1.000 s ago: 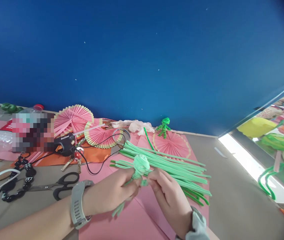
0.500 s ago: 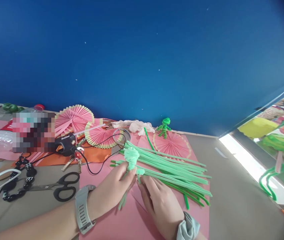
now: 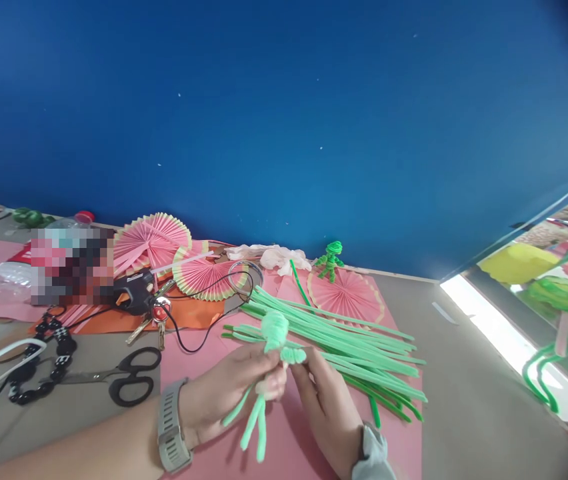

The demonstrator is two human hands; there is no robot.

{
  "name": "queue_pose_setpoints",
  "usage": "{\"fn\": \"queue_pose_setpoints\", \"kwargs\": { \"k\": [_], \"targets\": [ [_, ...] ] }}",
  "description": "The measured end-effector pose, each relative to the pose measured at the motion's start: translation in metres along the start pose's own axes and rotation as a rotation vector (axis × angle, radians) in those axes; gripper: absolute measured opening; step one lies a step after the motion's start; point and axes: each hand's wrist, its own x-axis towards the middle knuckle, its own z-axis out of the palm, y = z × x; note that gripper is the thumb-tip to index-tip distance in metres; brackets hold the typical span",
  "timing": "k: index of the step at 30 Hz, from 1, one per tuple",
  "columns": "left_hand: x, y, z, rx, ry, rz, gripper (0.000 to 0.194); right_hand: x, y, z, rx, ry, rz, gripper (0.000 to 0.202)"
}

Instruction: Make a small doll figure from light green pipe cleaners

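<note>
Both hands [image 3: 229, 390] [image 3: 328, 407] close together, angled inward, on a pale-green figure [image 3: 275, 329]

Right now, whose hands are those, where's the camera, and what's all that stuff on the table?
They belong to one person, who wears the camera on their head; it looks forward and down. The left hand holds a pale green fuzzy figure with dangling strands. The right hand is at its short, wrapped side piece. Beneath them, a pink paper sheet carries a bundle of long, fuzzy green stems. Behind, a small bright green fuzzy figure stands by a pleated pink paper fan. To the left lie metal scissors with black handles.
</note>
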Motion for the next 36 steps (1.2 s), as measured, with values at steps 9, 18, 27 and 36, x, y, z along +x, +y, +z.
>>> {"fn": "queue_pose_setpoints", "kwargs": {
  "k": [9,18,27,36],
  "targets": [
    [-0.004,-0.006,-0.002,1.181,0.436,0.212,0.026,-0.002,-0.014,-0.004,-0.387,-0.06,-0.283,0.012],
    [-0.007,-0.011,0.002,0.887,0.122,0.099,0.027,0.0,-0.011,-0.012,-0.078,0.071,-0.108,0.012],
    [-0.005,-0.001,0.009,0.493,-0.006,0.168,0.031,0.011,-0.014,-0.003,0.585,0.063,0.384,0.025],
    [-0.003,-0.001,0.001,0.721,0.351,0.194,0.029,0.002,-0.016,0.006,0.244,-0.039,0.249,0.014]
  ]
}}
